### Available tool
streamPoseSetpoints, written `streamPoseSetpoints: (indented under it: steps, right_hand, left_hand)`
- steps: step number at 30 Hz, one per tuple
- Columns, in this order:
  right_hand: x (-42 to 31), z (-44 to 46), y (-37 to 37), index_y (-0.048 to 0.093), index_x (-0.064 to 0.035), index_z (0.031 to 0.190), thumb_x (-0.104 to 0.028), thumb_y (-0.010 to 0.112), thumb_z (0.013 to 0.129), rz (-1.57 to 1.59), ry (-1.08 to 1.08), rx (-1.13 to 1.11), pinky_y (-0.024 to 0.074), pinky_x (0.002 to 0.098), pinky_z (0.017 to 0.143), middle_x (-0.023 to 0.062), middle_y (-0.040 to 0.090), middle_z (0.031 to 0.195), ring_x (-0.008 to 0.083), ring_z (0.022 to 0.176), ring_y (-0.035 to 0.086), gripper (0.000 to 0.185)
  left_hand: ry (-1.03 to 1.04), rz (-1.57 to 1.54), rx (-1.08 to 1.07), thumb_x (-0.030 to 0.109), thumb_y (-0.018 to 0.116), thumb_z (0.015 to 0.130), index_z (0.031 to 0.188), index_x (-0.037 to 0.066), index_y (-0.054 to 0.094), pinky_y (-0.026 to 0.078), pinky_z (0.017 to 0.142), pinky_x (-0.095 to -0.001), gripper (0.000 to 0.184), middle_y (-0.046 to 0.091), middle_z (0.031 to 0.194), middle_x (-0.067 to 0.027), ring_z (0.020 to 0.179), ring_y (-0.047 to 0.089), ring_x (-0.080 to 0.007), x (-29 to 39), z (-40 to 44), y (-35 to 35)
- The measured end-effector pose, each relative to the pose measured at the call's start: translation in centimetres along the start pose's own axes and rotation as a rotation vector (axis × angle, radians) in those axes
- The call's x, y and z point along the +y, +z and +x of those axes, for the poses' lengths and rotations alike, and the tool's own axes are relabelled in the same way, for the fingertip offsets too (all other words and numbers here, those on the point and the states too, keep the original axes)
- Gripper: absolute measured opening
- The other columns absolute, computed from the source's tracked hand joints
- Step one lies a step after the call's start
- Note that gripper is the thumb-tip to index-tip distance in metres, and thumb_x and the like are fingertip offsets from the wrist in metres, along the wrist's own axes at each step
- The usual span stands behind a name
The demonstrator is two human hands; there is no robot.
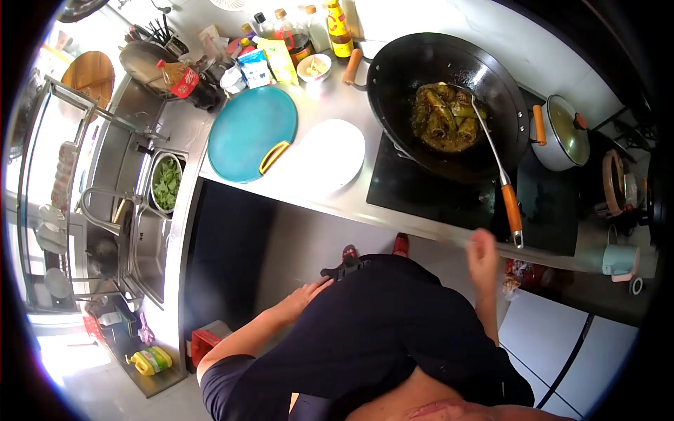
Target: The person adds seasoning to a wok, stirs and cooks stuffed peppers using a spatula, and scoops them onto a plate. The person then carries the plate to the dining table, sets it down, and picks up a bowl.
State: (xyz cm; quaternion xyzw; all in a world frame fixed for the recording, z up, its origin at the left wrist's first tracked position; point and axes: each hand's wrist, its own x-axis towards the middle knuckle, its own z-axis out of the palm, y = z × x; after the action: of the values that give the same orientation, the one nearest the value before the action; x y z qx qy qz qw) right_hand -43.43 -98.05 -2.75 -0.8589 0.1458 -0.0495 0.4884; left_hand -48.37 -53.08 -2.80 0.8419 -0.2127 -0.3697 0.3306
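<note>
**Leaning in the wok, utensil lies clear of both hands**

The long-handled utensil (494, 151) rests with its working end among the browned green food (446, 118) in the black wok (393, 81); its wooden grip extends past the rim, over the black cooktop (404, 184). The right hand (482, 254) is near that grip but apart from it, too blurred to tell whether its fingers are spread or pressed together. The left hand (307, 295) is at the dark clothing (379, 323), its hold unclear.

A cola bottle (187, 85) wears a red label with white lettering; writing on the yellow-labelled bottle (340, 31) is too small to read.
</note>
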Motion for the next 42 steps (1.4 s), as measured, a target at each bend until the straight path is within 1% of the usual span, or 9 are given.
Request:
streamPoseSetpoints:
  steps: [3, 5, 8, 10, 14, 23, 26, 30, 42]
  right_hand:
    - [4.3, -4.0, 6.3, 0.061, -0.0039, 0.119, -0.018, 0.064, 0.090, 0.136, 0.222, -0.474, 0.0496, 0.0290, 0.081, 0.0081, 0.065, 0.105, 0.0148, 0.093, 0.060, 0.033]
    - [9.7, -6.4, 10.7, 0.060, -0.0046, 0.123, -0.021, 0.061, 0.092, 0.358, 0.477, -0.726, 0.0474, 0.0278, 0.087, 0.0089, 0.064, 0.110, 0.0163, 0.101, 0.059, 0.035]
    - [13.7, -8.3, 14.4, 0.058, -0.0052, 0.127, -0.027, 0.057, 0.094, 0.555, 0.806, -0.738, 0.0439, 0.0278, 0.094, 0.0097, 0.063, 0.118, 0.0185, 0.109, 0.057, 0.040]
    - [19.5, -10.3, 17.9, 0.057, -0.0057, 0.129, -0.030, 0.057, 0.094, 0.413, 0.700, -0.747, 0.0412, 0.0287, 0.098, 0.0109, 0.061, 0.123, 0.0204, 0.114, 0.055, 0.042]
    - [20.0, -12.9, 20.2, 0.053, -0.0071, 0.133, -0.036, 0.056, 0.094, 0.141, 0.611, -0.716, 0.0396, 0.0308, 0.100, 0.0129, 0.056, 0.130, 0.0236, 0.119, 0.051, 0.049]
    - [16.5, -16.2, 20.2, 0.040, -0.0096, 0.144, -0.048, 0.055, 0.092, 0.302, 0.728, -0.718, 0.0352, 0.0306, 0.105, 0.0154, 0.046, 0.141, 0.0252, 0.129, 0.043, 0.066]
    - [14.7, -15.9, 19.8, 0.037, -0.0089, 0.145, -0.050, 0.056, 0.092, 0.108, 0.749, -0.738, 0.0343, 0.0321, 0.106, 0.0149, 0.044, 0.143, 0.0254, 0.129, 0.042, 0.070]
    - [24.8, -16.4, 24.7, 0.040, -0.0083, 0.143, -0.050, 0.057, 0.090, -0.057, 0.776, -0.721, 0.0367, 0.0349, 0.105, 0.0163, 0.048, 0.139, 0.0272, 0.124, 0.047, 0.070]
    - [20.1, -12.8, 21.2, 0.041, -0.0082, 0.142, -0.050, 0.058, 0.090, 0.077, 0.868, -0.757, 0.0375, 0.0350, 0.104, 0.0162, 0.049, 0.137, 0.0271, 0.122, 0.048, 0.069]
  left_hand:
    - [0.121, 0.374, -0.025, 0.023, 0.062, 0.083, 0.150, 0.014, 0.020, 0.035, 0.106, -0.0464, 0.080, 0.024, 0.153, -0.0162, 0.125, 0.042, -0.0400, -2.4, 0.5, -0.6]
    - [0.193, 0.365, -0.033, 0.025, 0.063, 0.082, 0.150, 0.013, 0.021, 0.033, 0.107, -0.0467, 0.081, 0.024, 0.152, -0.0173, 0.127, 0.041, -0.0392, -4.3, 0.0, -0.9]
    - [0.268, 0.376, -0.086, 0.026, 0.064, 0.080, 0.149, 0.010, 0.023, 0.032, 0.107, -0.0463, 0.081, 0.023, 0.152, -0.0186, 0.127, 0.041, -0.0380, -6.8, -0.7, -1.5]
    - [0.341, 0.400, -0.141, 0.027, 0.063, 0.080, 0.148, 0.009, 0.025, 0.031, 0.108, -0.0453, 0.080, 0.024, 0.152, -0.0192, 0.126, 0.042, -0.0373, -8.7, -0.6, -1.9]
    - [0.470, 0.389, -0.230, 0.032, 0.060, 0.081, 0.145, 0.005, 0.030, 0.030, 0.109, -0.0426, 0.076, 0.029, 0.149, -0.0197, 0.122, 0.044, -0.0366, -11.6, -0.8, -2.8]
    - [0.504, 0.304, -0.299, 0.036, 0.057, 0.085, 0.139, 0.005, 0.039, 0.032, 0.107, -0.0431, 0.065, 0.040, 0.142, -0.0165, 0.120, 0.046, -0.0365, -11.2, -0.9, -4.8]
    - [0.480, 0.289, -0.337, 0.036, 0.057, 0.085, 0.139, 0.006, 0.039, 0.031, 0.108, -0.0434, 0.064, 0.040, 0.142, -0.0174, 0.123, 0.045, -0.0356, -10.1, -0.9, -5.6]
    - [0.555, 0.418, -0.286, 0.034, 0.056, 0.085, 0.140, 0.007, 0.040, 0.031, 0.108, -0.0437, 0.063, 0.041, 0.141, -0.0186, 0.126, 0.043, -0.0339, -10.9, -1.0, -5.1]
    - [0.577, 0.385, -0.142, 0.031, 0.062, 0.079, 0.136, 0.008, 0.045, 0.031, 0.107, -0.0480, 0.064, 0.044, 0.138, -0.0185, 0.124, 0.044, -0.0344, -10.6, -1.7, -4.0]
